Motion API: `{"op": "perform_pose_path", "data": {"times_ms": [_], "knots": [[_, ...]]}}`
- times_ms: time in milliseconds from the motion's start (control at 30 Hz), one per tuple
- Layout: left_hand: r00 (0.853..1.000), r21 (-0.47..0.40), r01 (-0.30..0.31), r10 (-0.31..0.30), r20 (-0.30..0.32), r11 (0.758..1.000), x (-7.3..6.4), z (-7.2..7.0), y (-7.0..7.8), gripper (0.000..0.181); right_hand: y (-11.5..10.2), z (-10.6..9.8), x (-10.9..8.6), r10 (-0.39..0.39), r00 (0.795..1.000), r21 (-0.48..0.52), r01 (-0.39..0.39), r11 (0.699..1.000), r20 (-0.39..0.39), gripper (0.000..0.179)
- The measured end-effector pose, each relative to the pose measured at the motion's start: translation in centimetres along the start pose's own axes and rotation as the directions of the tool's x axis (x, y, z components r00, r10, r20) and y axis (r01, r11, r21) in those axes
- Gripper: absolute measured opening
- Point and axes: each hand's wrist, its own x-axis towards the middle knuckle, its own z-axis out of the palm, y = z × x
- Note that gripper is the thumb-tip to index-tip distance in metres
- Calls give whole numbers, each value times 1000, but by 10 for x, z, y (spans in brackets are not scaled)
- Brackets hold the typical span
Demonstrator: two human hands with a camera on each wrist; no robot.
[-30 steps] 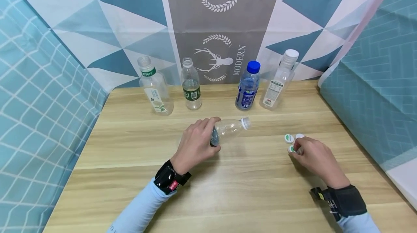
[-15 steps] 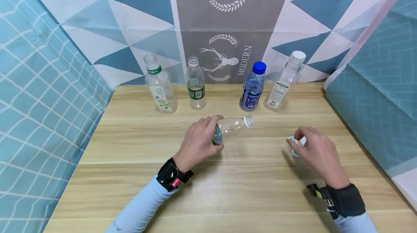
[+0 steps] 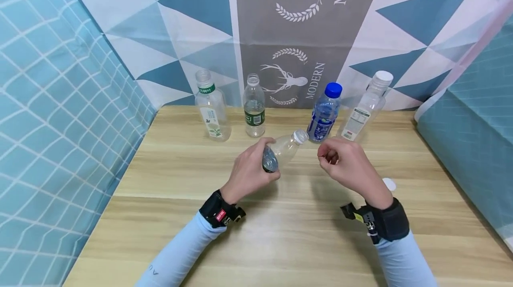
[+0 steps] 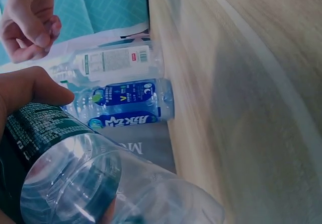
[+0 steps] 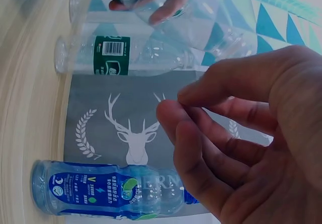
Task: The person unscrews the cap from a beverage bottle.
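Observation:
My left hand (image 3: pixel 250 169) grips a clear plastic bottle (image 3: pixel 285 149) by its lower part, tilted with its uncapped neck up to the right. In the left wrist view the bottle's dark green label (image 4: pixel 48 128) lies under the fingers. Right of the bottle's mouth, my right hand (image 3: pixel 350 166) hovers over the table, fingers curled and thumb against the index finger. The right wrist view shows thumb and index fingertips (image 5: pixel 173 114) together, with no object visible between them. A white cap (image 3: pixel 388 184) lies beyond the right wrist; that arm may hide other caps.
At the back of the wooden table (image 3: pixel 180 233) stand two uncapped clear bottles, one white-labelled (image 3: pixel 211 120), one green-labelled (image 3: pixel 254 117). To their right are a blue-capped bottle (image 3: pixel 323 115) and a white-capped bottle (image 3: pixel 362 113). Patterned cloth (image 3: pixel 200 19) rises behind.
My right hand has lifted from the caps and moved left towards the held bottle. The left hand has tilted the bottle's neck further up. The head view has shifted slightly.

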Motion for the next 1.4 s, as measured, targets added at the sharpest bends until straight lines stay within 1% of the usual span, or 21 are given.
{"op": "perform_pose_path", "data": {"times_ms": [67,133,200,267,333,400,467,500,567,633,733,867,933,1000,1133,1200,1267,1300,1333,1367,1400], "knots": [[1000,-55,17,-16,17,998,4,5,0,82,2,-4,-3,1,1000,-17,-1,1000,-6,18],[999,-153,42,-39,23,987,8,12,-2,82,4,-10,-7,1,1000,-31,-1,1000,-11,18],[998,-263,66,-66,11,962,13,19,-3,83,9,-14,-9,-1,1000,-39,1,999,-17,19],[997,-373,76,-82,-2,925,21,27,-4,86,13,-18,-12,-4,1000,-43,3,999,-27,19],[997,-462,64,-78,-11,885,34,35,-3,87,16,-21,-13,-3,999,-41,2,999,-42,19],[998,-513,51,-64,-9,857,49,43,-2,88,18,-24,-15,-5,998,-37,2,999,-58,19],[998,-545,43,-59,-12,838,67,52,0,86,19,-25,-16,-8,998,-36,6,999,-68,20],[998,-549,40,-63,-22,835,76,57,0,86,20,-26,-17,-8,998,-31,6,999,-69,20],[995,-535,51,-86,-41,843,92,64,-2,86,20,-25,-17,-4,998,-21,2,1000,-62,19],[990,-510,78,-127,-61,856,106,71,-4,87,19,-24,-16,4,999,-11,-5,1000,-50,18],[978,-488,127,-191,-82,864,122,79,-8,88,17,-22,-16,18,999,5,-18,1000,-39,17],[960,-484,174,-257,-110,858,135,87,-15,89,14,-20,-14,23,999,21,-23,1000,-24,15],[955,-480,188,-274,-115,857,139,89,-18,90,14,-20,-13,25,1000,25,-25,999,-13,13],[953,-468,193,-279,-121,862,141,91,-20,92,14,-20,-12,26,1000,25,-26,999,-6,12],[956,-456,175,-262,-133,873,144,93,-20,101,15,-23,-11,17,1000,14,-16,1000,-11,12],[960,-462,149,-240,-145,874,143,92,-17,110,16,-26,-11,12,1000,7,-11,1000,-20,11],[962,-458,110,-211,-176,882,138,91,-14,119,16,-29,-11,10,1000,-3,-10,1000,-28,10],[961,-446,82,-190,-202,891,134,90,-11,122,16,-31,-12,9,999,-9,-10,1000,-34,10],[958,-418,45,-158,-241,907,129,89,-7,124,16,-32,-12,10,999,-15,-10,1000,-43,10],[950,-375,-1,-117,-290,927,123,88,-3,124,16,-34,-12,10,999,-21,-11,1000,-53,10],[935,-326,-58,-63,-349,944,116,87,2,122,16,-36,-12,10,998,-27,-12,1000,-64,10]]}}
